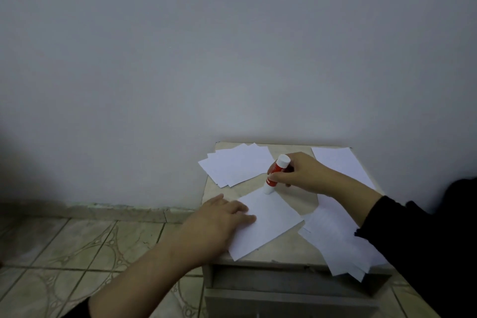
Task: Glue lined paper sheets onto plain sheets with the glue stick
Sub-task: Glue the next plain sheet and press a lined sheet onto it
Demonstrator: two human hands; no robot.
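A white sheet (268, 222) lies tilted in the middle of a small table (296, 204). My left hand (219, 222) presses flat on the sheet's left edge with straight fingers. My right hand (302, 173) grips a red and white glue stick (275, 172), held nearly upright with its lower end touching the sheet's far corner. A fanned pile of white sheets (237, 164) lies at the table's back left. More sheets (338, 242) lie at the front right, partly under my right forearm. One sheet (340, 162) sits at the back right.
The small table stands against a plain grey wall (232, 46). An open drawer (289, 284) shows below the table's front edge. Patterned floor tiles (77, 253) spread to the left. A black sleeve (413, 240) covers my right arm.
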